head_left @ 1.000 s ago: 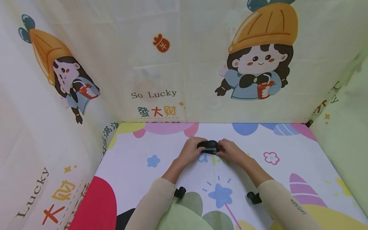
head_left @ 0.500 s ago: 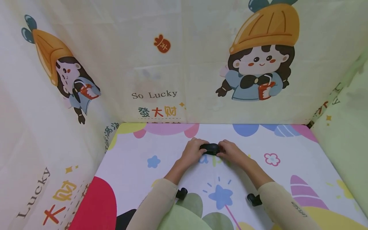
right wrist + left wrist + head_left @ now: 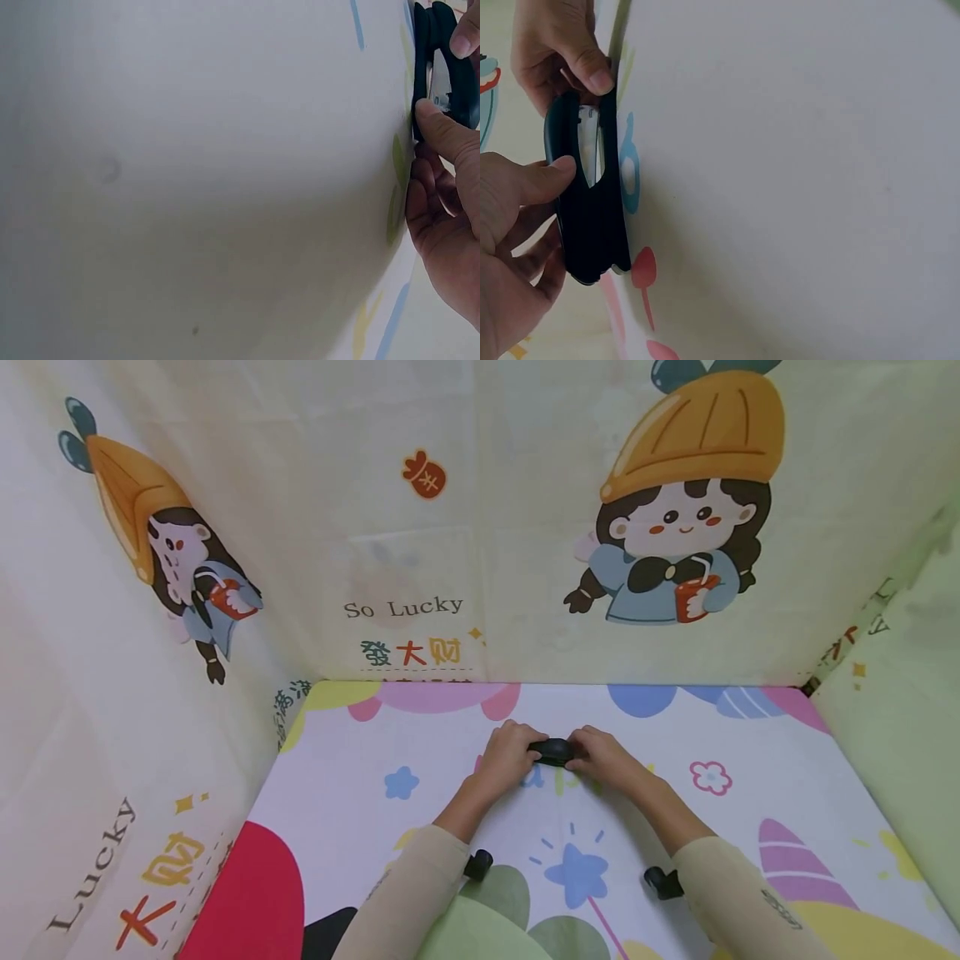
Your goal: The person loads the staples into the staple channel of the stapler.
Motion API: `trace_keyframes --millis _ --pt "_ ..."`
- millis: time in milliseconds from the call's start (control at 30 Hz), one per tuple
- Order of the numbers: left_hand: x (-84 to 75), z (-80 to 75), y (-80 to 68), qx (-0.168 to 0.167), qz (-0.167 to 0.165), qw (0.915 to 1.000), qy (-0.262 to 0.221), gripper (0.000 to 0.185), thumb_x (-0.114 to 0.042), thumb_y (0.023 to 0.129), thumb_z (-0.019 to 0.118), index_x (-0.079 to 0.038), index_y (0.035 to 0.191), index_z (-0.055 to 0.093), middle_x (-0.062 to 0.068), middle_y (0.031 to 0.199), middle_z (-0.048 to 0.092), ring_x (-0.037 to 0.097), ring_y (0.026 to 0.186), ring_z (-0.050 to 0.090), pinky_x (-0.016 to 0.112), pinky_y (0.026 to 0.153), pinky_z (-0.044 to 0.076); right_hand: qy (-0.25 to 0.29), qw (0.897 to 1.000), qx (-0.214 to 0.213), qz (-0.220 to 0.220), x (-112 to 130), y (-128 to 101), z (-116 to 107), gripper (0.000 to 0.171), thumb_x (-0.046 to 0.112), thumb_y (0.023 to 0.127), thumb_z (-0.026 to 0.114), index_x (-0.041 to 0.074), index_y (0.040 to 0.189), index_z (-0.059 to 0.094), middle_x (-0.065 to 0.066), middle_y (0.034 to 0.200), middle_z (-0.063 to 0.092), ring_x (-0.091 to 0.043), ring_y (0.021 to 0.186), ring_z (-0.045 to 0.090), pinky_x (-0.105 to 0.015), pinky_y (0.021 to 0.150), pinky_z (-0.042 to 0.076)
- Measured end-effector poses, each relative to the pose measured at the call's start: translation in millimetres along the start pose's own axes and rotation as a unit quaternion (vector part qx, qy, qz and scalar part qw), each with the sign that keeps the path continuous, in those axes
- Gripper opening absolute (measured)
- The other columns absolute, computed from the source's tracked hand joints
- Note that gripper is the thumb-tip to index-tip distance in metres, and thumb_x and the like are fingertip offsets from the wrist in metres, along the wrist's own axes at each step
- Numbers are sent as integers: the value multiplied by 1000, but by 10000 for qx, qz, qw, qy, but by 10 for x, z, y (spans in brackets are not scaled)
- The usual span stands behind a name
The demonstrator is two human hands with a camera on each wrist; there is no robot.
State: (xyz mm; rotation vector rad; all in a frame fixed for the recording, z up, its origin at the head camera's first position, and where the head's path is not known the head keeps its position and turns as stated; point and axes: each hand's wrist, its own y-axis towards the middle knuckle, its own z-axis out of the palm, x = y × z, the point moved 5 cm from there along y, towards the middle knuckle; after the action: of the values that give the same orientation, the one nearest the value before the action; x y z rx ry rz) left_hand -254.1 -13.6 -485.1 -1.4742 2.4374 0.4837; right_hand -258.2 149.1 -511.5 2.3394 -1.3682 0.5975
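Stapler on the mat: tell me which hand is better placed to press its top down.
Left, probably. The left hand wraps the stapler body, thumb on top; the right hand only pinches the front end.

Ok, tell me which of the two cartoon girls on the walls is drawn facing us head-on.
The girl on the back wall, right of "So Lucky". The other girl is on the left wall, stretched sideways.

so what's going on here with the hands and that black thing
A person is holding a small black stapler between both hands on a colourful printed mat. The left hand grips its rear end, thumb laid along the top. The right hand pinches the front end. The stapler sits flat on the mat, its top arm slightly raised from the base, with metal showing in the gap. Cartoon-printed cloth walls surround the mat.
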Motion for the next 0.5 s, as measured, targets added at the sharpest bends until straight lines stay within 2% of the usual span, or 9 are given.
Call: trace_keyframes --millis 167,500 --pt "-24 31 21 82 -12 9998 168 29 -16 82 67 -21 110 68 -5 103 68 15 92 54 32 82 44 58 10000 9 5 -3 -8 4 28 22 75 74 9 97 60 -3 91 58 -13 80 55 -32 72 48" --pt "-25 9 7 90 -96 9999 -30 29 -16 82 66 -21 111 67 -4 104 68 16 93 54 32 82 45 143 9999 -6 61 -1 -8 -1 28 20 74 75 8 95 61 -3 89 59 -13 78 55 -30 71 49"
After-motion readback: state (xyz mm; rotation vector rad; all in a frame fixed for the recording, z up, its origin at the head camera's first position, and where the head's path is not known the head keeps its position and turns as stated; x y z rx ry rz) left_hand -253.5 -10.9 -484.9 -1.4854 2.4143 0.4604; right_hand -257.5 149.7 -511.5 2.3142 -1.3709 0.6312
